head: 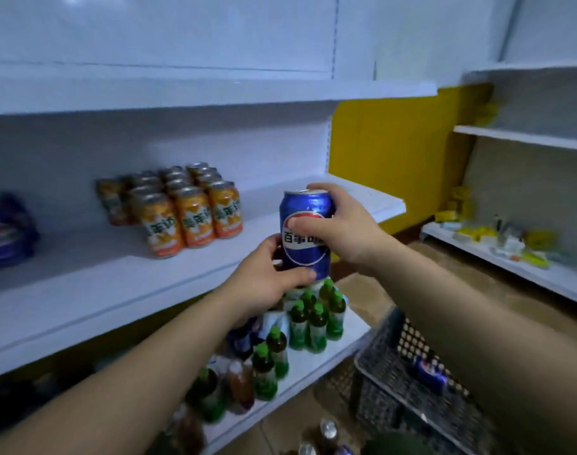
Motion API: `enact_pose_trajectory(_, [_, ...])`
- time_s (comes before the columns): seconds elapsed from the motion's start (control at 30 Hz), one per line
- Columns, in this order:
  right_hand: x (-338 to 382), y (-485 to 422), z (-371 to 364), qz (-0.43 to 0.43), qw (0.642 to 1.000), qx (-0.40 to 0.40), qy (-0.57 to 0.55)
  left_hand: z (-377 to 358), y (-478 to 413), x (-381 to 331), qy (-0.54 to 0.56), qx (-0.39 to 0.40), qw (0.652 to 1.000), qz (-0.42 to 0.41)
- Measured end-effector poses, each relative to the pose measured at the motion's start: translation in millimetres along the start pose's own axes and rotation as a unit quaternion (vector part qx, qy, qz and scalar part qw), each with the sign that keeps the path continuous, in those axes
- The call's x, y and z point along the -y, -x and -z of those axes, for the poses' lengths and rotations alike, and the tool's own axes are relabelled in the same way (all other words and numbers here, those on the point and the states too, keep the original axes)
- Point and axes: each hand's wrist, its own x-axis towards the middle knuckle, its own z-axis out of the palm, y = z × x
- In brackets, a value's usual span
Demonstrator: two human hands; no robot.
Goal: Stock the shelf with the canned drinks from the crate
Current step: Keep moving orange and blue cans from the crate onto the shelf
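White shop shelving is filling the frame, and at its centre we are holding a blue cola can (305, 238) upright in the air, just in front of the middle shelf (100, 284). Our left hand (264, 284) is curling its fingers round the can's lower part; our right hand (343, 224) is gripping its top and side. Orange cans (188, 208) are standing in rows on that shelf, upper left of centre. Green-capped bottles (313, 320) are crowding the lower shelf below, and the dark crate (395, 389) at lower right is holding another blue can (430, 372).

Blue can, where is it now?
Mid-frame in the head view, the blue can is held upright by the left hand and right hand, just right of the orange cans on the shelf.
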Motion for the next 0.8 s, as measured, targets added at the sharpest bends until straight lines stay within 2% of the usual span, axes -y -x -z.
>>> enact_pose_trajectory(0.2, [37.1, -20.8, -112.5, 0.052, 0.993, 0.102, 0.0, 116.8, 55.9, -2.7, -0.059, -0.07, 0.995, 0.031])
enact_pose_trajectory(0.43, [48.8, -21.4, -232.8, 0.052, 0.971, 0.235, 0.003, 217.6, 137.5, 29.7, -0.133, -0.146, 0.967, 0.159])
enact_pose_trajectory(0.53, [48.5, -23.8, -277.7, 0.035, 0.962, 0.27, -0.006, 254.4, 169.8, 43.1, -0.215, -0.191, 0.932, 0.22])
enact_pose_trajectory(0.63, [47.4, -23.7, -317.6, 0.022, 0.955, 0.295, -0.025, 292.0, 200.2, 59.2, -0.337, -0.228, 0.873, 0.271])
enact_pose_trajectory(0.8, [39.7, -26.0, -377.7, 0.012, 0.942, 0.335, -0.019, 353.9, 237.6, 87.2, -0.454, -0.228, 0.78, 0.365])
